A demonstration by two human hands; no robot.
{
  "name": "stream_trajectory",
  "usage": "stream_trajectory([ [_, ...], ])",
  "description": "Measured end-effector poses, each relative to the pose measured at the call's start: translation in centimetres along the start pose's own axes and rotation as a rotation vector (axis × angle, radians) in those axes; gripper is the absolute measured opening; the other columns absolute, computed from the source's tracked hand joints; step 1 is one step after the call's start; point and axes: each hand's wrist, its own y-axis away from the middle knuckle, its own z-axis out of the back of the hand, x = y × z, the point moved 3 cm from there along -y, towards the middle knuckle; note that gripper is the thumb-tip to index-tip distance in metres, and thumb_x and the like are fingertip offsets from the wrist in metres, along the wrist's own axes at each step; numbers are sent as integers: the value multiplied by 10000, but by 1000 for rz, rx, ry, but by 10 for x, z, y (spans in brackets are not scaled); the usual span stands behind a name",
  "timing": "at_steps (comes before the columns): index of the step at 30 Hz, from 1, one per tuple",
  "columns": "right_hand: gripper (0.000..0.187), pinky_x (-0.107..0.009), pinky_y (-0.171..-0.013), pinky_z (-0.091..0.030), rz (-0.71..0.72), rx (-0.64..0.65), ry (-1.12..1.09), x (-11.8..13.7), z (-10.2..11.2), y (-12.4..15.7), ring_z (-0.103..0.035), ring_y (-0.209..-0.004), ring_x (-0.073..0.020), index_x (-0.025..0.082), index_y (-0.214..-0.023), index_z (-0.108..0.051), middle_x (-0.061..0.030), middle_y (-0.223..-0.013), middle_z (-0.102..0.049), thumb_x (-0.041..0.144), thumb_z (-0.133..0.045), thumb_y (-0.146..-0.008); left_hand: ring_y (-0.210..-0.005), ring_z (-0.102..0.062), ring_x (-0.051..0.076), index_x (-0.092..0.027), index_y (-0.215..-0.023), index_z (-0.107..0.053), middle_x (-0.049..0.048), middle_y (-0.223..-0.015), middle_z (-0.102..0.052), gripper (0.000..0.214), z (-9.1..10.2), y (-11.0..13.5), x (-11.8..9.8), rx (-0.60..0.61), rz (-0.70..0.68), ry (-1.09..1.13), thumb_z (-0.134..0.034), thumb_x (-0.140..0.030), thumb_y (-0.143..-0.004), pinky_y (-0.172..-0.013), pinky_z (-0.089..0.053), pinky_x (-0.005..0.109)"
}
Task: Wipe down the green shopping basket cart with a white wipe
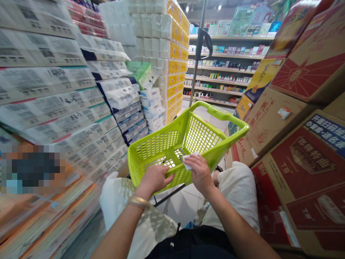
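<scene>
A lime-green shopping basket (134,167) with mesh walls and a swing handle (212,113) stands tilted in front of me. I see nothing lying inside it. My left hand (154,179) grips its near rim, fingers curled over the edge, and a gold-coloured bangle (139,202) circles that wrist. A crumpled white tissue (188,163) is pinched in my right hand (199,172) and pressed against the same rim, to the right of the left hand. Part of the tissue is hidden beneath the fingers.
Wrapped paper packs (88,118) rise in stacks on the left. Yellow-and-white tissue-roll packs (175,68) tower behind them. Cartons (309,158) are piled close on the right. A dark pole (197,54) stands beyond the basket, before shelves (229,66) of small goods.
</scene>
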Motion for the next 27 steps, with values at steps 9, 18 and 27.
stream_trajectory([
  [9,453,-462,-1094,-397,-40,-90,55,-24,26,-7,-630,-1118,-211,238,-1026,-728,-38,-1080,-744,6,-408,-804,-851,-689,256,-210,-896,-719,80,-865,-751,356,5,4,13,-44,-53,-28,-489,-482,-890,-760,-477,356],
  [18,450,-424,-1070,-432,72,75,-89,17,-3,1,-633,-1108,-190,230,-1037,-721,-34,-1089,-745,-7,-414,-808,-1071,-614,309,-224,-1284,-591,110,-1106,-724,571,24,1,-4,-188,52,-73,-614,-520,-796,-1076,-294,529],
  [27,449,-457,-1081,-423,-41,-69,72,-25,45,-10,-641,-1103,-209,229,-1012,-735,-34,-1073,-750,10,-406,-799,-990,-661,266,-227,-1088,-641,86,-1029,-725,318,13,-40,-59,-57,42,15,-553,-427,-857,-875,-466,380],
])
